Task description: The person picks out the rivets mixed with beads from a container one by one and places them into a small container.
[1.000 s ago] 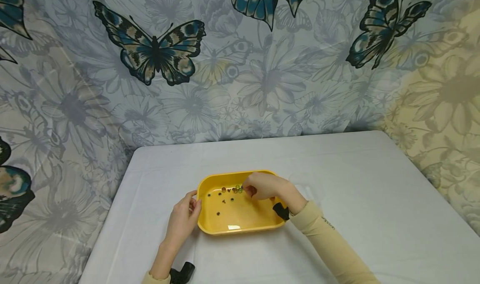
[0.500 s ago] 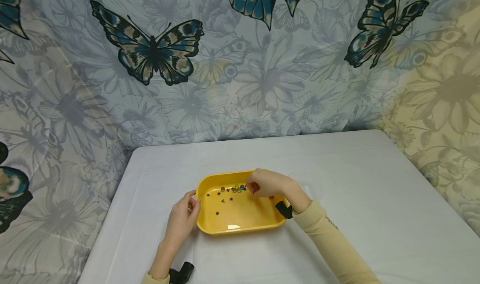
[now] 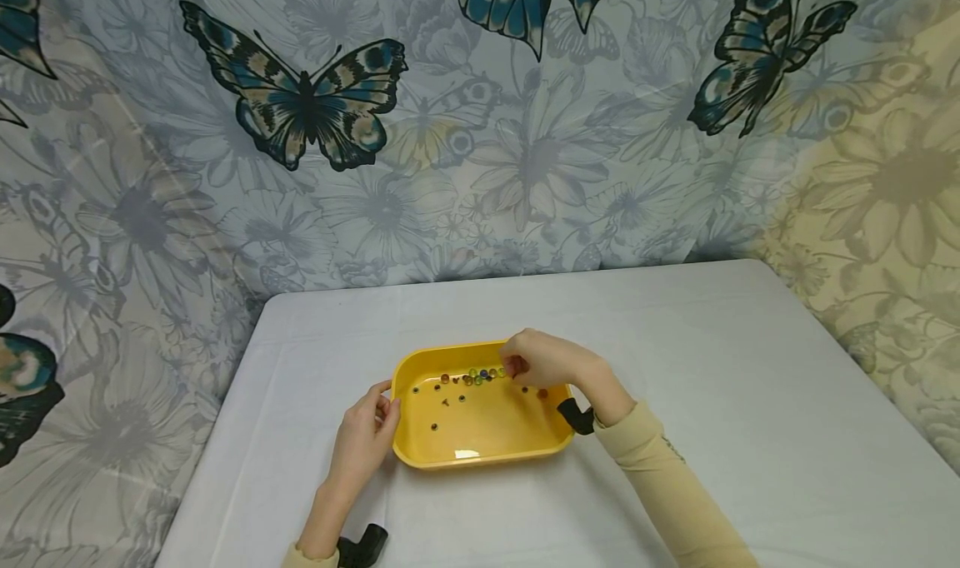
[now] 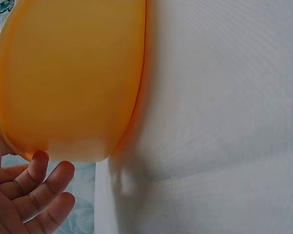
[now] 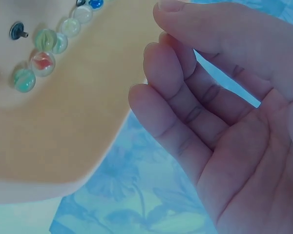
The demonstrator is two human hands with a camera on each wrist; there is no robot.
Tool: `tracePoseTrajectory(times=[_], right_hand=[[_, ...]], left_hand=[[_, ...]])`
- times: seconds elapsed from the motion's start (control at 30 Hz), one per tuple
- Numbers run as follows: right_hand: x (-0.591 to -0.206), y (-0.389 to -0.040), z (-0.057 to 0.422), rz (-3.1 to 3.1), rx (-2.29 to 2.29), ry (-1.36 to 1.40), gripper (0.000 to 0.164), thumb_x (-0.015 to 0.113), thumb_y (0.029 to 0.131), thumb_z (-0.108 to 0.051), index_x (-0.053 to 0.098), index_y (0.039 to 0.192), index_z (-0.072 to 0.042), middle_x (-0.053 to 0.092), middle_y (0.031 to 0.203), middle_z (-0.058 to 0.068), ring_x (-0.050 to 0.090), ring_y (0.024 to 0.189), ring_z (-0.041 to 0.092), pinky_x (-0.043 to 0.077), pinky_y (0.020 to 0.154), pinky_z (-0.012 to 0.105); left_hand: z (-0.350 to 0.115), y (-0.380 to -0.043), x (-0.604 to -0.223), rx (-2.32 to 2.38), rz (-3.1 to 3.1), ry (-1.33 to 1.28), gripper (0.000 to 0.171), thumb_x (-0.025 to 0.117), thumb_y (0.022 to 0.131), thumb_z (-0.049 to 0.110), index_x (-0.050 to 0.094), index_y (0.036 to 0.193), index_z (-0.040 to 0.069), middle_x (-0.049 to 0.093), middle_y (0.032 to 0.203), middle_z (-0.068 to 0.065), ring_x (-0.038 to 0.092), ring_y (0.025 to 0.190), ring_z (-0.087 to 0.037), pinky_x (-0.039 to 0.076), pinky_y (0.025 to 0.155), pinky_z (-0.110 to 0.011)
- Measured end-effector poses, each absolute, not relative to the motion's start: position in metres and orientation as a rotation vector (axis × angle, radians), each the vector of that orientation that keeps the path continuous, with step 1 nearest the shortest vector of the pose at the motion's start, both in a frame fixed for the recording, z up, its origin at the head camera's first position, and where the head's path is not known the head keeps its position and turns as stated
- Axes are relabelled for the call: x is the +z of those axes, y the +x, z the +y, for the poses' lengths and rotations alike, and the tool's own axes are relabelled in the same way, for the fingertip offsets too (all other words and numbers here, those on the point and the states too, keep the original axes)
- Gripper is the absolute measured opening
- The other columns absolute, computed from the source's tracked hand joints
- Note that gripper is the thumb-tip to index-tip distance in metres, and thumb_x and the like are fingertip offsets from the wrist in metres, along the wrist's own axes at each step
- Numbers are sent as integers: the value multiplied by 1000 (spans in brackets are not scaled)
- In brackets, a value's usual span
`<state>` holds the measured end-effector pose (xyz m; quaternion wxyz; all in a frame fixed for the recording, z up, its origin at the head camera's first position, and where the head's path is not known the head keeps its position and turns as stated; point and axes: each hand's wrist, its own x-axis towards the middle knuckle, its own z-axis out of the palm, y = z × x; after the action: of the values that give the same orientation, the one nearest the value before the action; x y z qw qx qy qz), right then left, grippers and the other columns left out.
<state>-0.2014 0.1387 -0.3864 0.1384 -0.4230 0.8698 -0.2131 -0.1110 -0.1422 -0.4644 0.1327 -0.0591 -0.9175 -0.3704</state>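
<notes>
A shallow yellow tray (image 3: 491, 430) sits on the white table. My left hand (image 3: 365, 432) holds its left end between thumb and fingers; in the left wrist view the fingers (image 4: 61, 175) lie against the tray's outer edge. Over the far right part of the tray is my right hand (image 3: 546, 358), fingers bent, fingertips beside a row of glass marbles (image 3: 477, 377). Nearer in the right wrist view are marbles with coloured swirls (image 5: 45, 40) and a small dark metal stud (image 5: 17, 31). Thumb and index tips are partly hidden, so a pinched object cannot be ruled out.
Several small dark pieces (image 3: 462, 399) lie scattered across the tray floor. A reddish marble (image 3: 542, 394) is apart near the right end. Behind the white table (image 3: 660, 335) hangs a butterfly-patterned cloth (image 3: 540, 160). Both wrists bear black camera mounts (image 3: 575, 416).
My right hand has shifted right and slightly away along the tray, uncovering a blue marble, more of the row and the reddish marble. The left hand stays on the tray's left end.
</notes>
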Motion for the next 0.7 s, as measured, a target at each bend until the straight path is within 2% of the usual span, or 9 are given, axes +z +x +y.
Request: tracePoseTrajectory(times=[0.7], right_hand=[[-383,-200,155,2541,-695,-1164,18,62,77,8,56,70,-8,48,63,-5,42,56,6,38,52,21]], left_hand=[[-142,-112,-465,-1068,-2657,-167,26,61,88,7,59,112,-3,50,70,3,48,62,-9,46,56,-21]])
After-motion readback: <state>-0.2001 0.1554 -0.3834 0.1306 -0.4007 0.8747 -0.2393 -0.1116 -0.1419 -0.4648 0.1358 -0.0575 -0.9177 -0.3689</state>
